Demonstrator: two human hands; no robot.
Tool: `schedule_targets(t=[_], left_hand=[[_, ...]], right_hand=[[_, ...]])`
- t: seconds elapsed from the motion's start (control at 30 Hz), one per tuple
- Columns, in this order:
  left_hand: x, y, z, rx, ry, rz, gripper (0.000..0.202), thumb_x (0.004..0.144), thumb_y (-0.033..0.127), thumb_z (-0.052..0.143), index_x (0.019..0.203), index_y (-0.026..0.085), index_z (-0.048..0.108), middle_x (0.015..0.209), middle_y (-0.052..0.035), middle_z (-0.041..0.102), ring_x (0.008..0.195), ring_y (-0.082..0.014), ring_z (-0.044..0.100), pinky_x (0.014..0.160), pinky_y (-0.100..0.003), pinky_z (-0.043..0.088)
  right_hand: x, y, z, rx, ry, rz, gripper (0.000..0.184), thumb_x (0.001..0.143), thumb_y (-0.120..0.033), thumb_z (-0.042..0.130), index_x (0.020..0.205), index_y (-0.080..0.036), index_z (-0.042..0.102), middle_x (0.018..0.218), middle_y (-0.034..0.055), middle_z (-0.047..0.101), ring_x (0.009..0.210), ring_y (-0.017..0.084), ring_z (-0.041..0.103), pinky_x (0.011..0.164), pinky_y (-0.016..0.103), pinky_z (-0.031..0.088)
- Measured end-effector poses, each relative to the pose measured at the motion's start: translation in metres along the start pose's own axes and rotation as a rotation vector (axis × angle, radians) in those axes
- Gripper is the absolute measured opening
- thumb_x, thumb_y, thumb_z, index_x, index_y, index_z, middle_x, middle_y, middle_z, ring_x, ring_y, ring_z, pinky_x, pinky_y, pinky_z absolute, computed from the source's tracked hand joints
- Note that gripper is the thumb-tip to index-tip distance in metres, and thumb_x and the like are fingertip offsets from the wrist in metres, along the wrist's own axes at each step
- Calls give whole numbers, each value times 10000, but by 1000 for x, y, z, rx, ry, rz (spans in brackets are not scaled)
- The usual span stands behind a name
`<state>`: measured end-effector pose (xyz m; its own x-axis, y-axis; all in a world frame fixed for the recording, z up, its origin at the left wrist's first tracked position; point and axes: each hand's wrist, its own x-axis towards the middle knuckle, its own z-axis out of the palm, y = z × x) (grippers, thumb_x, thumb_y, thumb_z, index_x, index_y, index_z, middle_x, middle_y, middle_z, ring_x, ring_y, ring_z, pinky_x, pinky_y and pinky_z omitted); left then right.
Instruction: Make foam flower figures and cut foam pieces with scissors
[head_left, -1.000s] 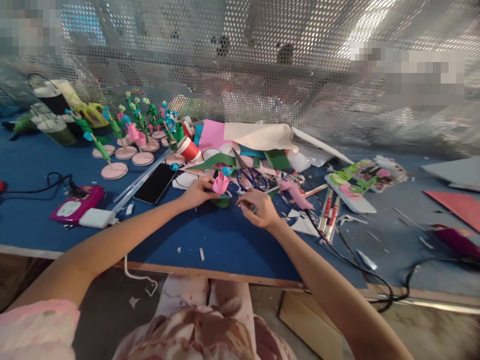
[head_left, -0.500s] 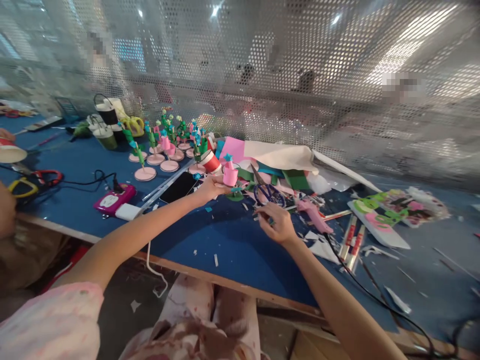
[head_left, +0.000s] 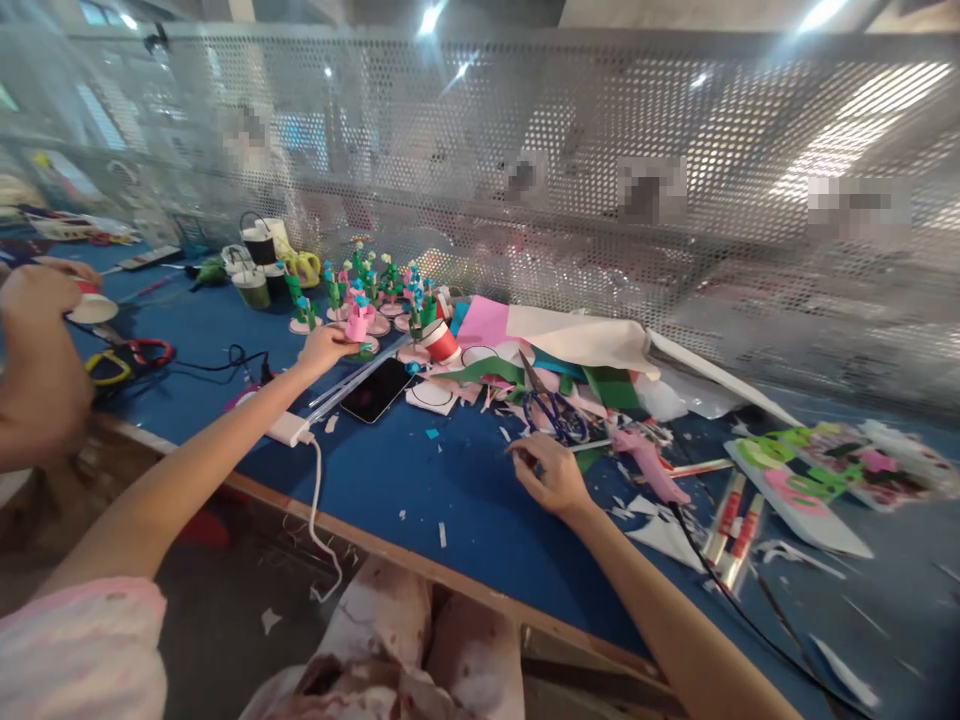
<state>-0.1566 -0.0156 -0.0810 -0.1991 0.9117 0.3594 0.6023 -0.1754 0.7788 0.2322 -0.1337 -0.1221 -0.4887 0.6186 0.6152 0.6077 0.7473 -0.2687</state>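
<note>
Holds a small pink craft piece (head_left: 359, 322) topped with blue in the left hand (head_left: 328, 349), pinching it low down between thumb and fingers. Cannot tell if resting on anything or raised clear. Just beyond the left fingertips, a close cluster of green-stemmed ornaments (head_left: 388, 284); right of the same fingers, a tilted red-and-white roll (head_left: 440, 342) and, nearer the body, a dark phone (head_left: 377, 390) flat on the blue tabletop (head_left: 480, 520).

Holds the right hand (head_left: 551, 475) well apart from the left, loosely curled, with thumb near index finger; cannot tell if pinching anything tiny. Just past the right fingers, scissors (head_left: 553, 412) with blades pointing away; to their right, a pink glue gun (head_left: 646, 465) trailing a black cord (head_left: 697, 548).

Likeliest trouble: knocking over neighbouring ornaments, caused by working the left fingers so close to a crowded cluster. Could also bend the pink craft piece through too hard a pinch. Beside the right fingers, possible snagging on scissor handles, or a burn from the glue gun, if hot; cannot tell.
</note>
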Motion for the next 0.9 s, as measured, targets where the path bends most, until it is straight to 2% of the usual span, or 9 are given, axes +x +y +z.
schedule_targets(t=[0.07,0.17,0.33,0.43,0.5,0.57,0.63,0.77,0.9], left_hand=[[0,-11,-8,38,23,-78,109,536,211,788,550,158,693,571,-13,672,635,-184,607,589,-261,391],[-2,-16,-7,27,19,-137,120,564,251,778,573,159,701,548,-9,648,595,-177,589,565,-268,381],[-9,0,11,-104,-2,68,116,536,223,792,580,165,702,786,-58,730,805,-224,653,714,-297,471],[-19,22,37,-226,-96,126,205,548,295,808,657,146,719,847,-83,738,819,-242,668,747,-330,498],[-26,44,60,-291,-143,174,270,578,349,802,728,138,725,885,-91,737,825,-241,671,772,-347,504],[-33,69,85,-324,-180,257,290,589,375,800,747,144,725,930,-91,731,846,-238,670,806,-354,504],[-39,96,108,-323,-237,349,260,603,379,798,715,156,723,976,-84,723,896,-239,660,843,-353,499],[-46,137,144,-352,-314,421,215,655,365,774,683,161,714,991,-86,717,947,-227,649,877,-324,489],[-48,152,168,-332,-353,401,176,669,317,776,687,156,710,1014,-92,717,945,-217,651,868,-307,487]], right_hand=[[0,-1,3,30,-14,24,194,819,-200,446,760,-184,630,579,25,561,524,150,535,535,269,442],[-2,-1,5,73,4,67,188,814,-210,466,759,-188,644,582,22,558,515,149,532,534,273,446],[2,-8,5,238,96,246,172,813,-245,507,768,-202,668,626,26,599,577,165,570,611,305,478],[19,-21,11,513,103,464,174,794,-319,575,869,-204,683,771,45,676,713,189,625,698,335,505],[36,-27,17,787,127,600,226,727,-356,668,896,-207,679,904,57,708,844,208,650,750,335,521],[54,-27,22,1119,95,667,274,687,-340,715,927,-213,675,993,52,719,925,209,662,813,338,530],[66,-20,25,1389,92,725,245,677,-301,731,897,-207,675,964,43,734,917,200,681,850,338,533],[66,-1,20,1608,238,784,76,714,-178,680,788,-187,666,855,31,749,857,181,705,833,311,553],[54,14,11,1666,312,827,69,771,-118,601,768,-165,651,820,55,750,845,189,714,870,343,554]])
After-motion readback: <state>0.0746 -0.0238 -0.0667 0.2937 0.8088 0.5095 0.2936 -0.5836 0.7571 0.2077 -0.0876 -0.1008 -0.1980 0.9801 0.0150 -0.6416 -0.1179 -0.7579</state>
